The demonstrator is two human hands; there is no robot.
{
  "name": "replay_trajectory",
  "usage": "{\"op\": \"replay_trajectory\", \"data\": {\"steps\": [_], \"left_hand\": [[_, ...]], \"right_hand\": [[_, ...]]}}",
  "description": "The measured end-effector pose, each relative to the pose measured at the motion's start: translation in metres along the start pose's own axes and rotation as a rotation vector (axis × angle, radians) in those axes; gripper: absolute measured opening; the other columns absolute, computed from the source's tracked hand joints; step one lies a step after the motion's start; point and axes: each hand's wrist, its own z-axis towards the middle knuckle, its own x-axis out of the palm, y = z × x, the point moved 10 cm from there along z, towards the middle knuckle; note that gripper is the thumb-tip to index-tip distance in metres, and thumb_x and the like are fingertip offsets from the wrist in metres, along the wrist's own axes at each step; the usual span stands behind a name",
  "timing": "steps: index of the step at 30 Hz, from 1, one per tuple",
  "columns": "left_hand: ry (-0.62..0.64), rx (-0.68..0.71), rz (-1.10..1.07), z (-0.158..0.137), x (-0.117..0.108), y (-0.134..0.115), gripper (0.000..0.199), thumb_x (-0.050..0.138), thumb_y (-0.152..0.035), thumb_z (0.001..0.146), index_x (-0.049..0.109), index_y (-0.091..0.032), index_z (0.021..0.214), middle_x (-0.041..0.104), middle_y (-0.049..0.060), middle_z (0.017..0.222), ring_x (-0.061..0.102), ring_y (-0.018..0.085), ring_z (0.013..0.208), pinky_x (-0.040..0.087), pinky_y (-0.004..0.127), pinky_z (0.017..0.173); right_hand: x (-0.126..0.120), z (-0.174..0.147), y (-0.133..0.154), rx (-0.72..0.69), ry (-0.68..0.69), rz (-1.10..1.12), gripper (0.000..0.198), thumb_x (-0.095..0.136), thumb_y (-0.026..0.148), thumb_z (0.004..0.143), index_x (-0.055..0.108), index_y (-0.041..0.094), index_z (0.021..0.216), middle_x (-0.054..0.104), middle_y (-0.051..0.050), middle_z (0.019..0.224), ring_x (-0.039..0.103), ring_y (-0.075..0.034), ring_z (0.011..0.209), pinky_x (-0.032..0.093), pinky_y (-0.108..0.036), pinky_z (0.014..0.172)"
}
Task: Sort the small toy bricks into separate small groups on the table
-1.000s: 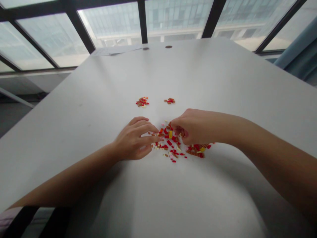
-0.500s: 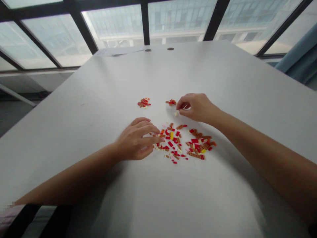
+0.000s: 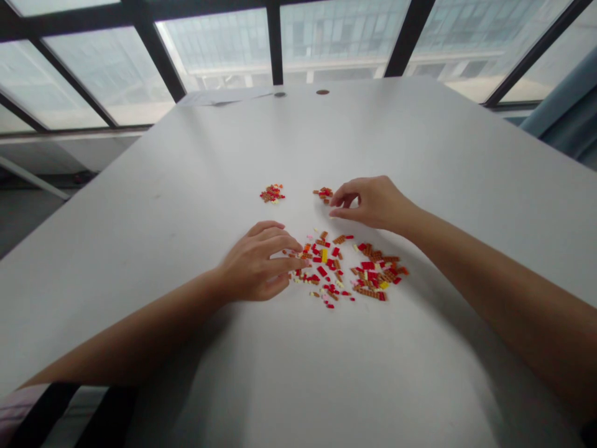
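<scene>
My left hand (image 3: 260, 262) rests at the left edge of a loose spread of small toy building bricks (image 3: 321, 271), fingers stretched out and slightly apart over the nearest bricks. These are mostly red and brown, with cream and yellow ones among them. My right hand (image 3: 366, 200) hovers beside a small heap of brown and red bricks (image 3: 323, 192). Its thumb and forefinger are apart, with no brick visible between them. A brown brick (image 3: 326, 201) lies at the heap's near edge, close to the forefinger. Just at the thumb tip, a cream piece is almost hidden.
A second small heap of red and brown bricks (image 3: 272, 193) sits to the left on the white table (image 3: 298, 373). Denser bricks (image 3: 379, 272) lie below my right wrist. Paper sheets (image 3: 219, 97) and two round holes are at the far edge, before the windows.
My right thumb and forefinger have parted, and a brown brick now shows at the near edge of the right heap. The thumb now covers most of the cream piece. My left hand stays put.
</scene>
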Motion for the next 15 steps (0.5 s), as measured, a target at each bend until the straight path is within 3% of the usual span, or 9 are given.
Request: {"op": "replay_trajectory", "data": {"steps": [2, 6, 9, 12, 15], "left_hand": [[0.004, 0.001, -0.001, 0.000, 0.000, 0.000, 0.029, 0.057, -0.014, 0.086, 0.069, -0.028, 0.109, 0.075, 0.002, 0.106, 0.069, 0.015, 0.097, 0.048, 0.039, 0.105], [0.002, 0.006, -0.002, 0.000, 0.000, -0.001, 0.033, 0.057, -0.013, 0.086, 0.068, -0.029, 0.113, 0.074, 0.002, 0.106, 0.069, 0.016, 0.098, 0.048, 0.040, 0.105], [-0.007, 0.018, -0.007, 0.000, -0.001, -0.002, 0.034, 0.057, -0.013, 0.086, 0.067, -0.028, 0.115, 0.074, 0.003, 0.106, 0.069, 0.016, 0.098, 0.049, 0.040, 0.104], [-0.010, 0.023, -0.011, 0.000, -0.001, -0.002, 0.033, 0.058, -0.013, 0.087, 0.067, -0.027, 0.114, 0.074, 0.003, 0.106, 0.069, 0.017, 0.097, 0.049, 0.041, 0.103], [-0.011, 0.024, -0.011, 0.000, 0.000, -0.002, 0.033, 0.058, -0.013, 0.087, 0.067, -0.027, 0.115, 0.074, 0.004, 0.106, 0.070, 0.017, 0.097, 0.049, 0.041, 0.103]], "right_hand": [[0.007, 0.000, 0.002, -0.011, 0.037, -0.010, 0.019, 0.069, 0.029, 0.083, 0.078, 0.018, 0.095, 0.079, -0.005, 0.088, 0.072, -0.019, 0.080, 0.052, -0.031, 0.078], [0.004, 0.000, -0.002, 0.032, -0.060, -0.026, 0.028, 0.060, 0.026, 0.090, 0.078, 0.017, 0.109, 0.079, -0.009, 0.102, 0.072, -0.019, 0.084, 0.052, -0.032, 0.082], [-0.001, 0.000, -0.003, 0.034, -0.077, -0.014, 0.027, 0.059, 0.026, 0.091, 0.078, 0.018, 0.108, 0.079, -0.007, 0.100, 0.071, -0.018, 0.083, 0.052, -0.032, 0.083], [0.006, 0.000, 0.005, -0.079, 0.025, -0.011, 0.023, 0.061, 0.028, 0.090, 0.078, 0.020, 0.103, 0.079, -0.006, 0.098, 0.071, -0.018, 0.085, 0.053, -0.032, 0.085], [0.013, -0.003, 0.017, -0.234, 0.088, -0.060, 0.027, 0.059, 0.027, 0.091, 0.077, 0.017, 0.109, 0.077, -0.010, 0.113, 0.071, -0.021, 0.098, 0.053, -0.036, 0.093]]}}
